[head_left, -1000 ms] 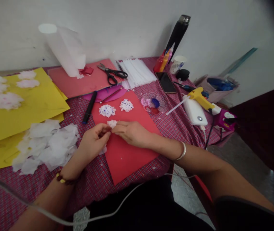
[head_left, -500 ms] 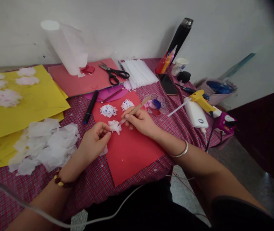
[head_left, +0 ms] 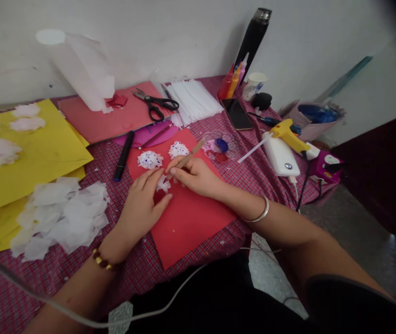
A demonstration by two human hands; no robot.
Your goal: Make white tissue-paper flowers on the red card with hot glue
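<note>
My left hand [head_left: 144, 204] lies flat on the red paper sheet [head_left: 187, 218], fingers spread around a small white tissue flower [head_left: 163, 184], holding it down. My right hand [head_left: 194, 176] grips a thin wooden paintbrush [head_left: 186, 160] like a pen, its tip at the flower. Two finished white flowers with blue dots [head_left: 150, 159] lie on the sheet just beyond my hands. A clear paint palette [head_left: 220, 146] with blue, red and pink paint sits to the right of them.
A pile of white tissue pieces [head_left: 61, 213] and yellow sheets [head_left: 27, 153] lie left. A black marker [head_left: 124, 155], scissors [head_left: 156, 104], phone [head_left: 236, 113], glue gun [head_left: 288, 134], power bank [head_left: 281, 157], cup and black bottle [head_left: 251, 41] stand behind. A white cable [head_left: 79, 315] crosses my lap.
My left hand has opened from a pinch and now lies flat beside the flower. My right hand picked up the brush a second ago and brought its tip to the flower.
</note>
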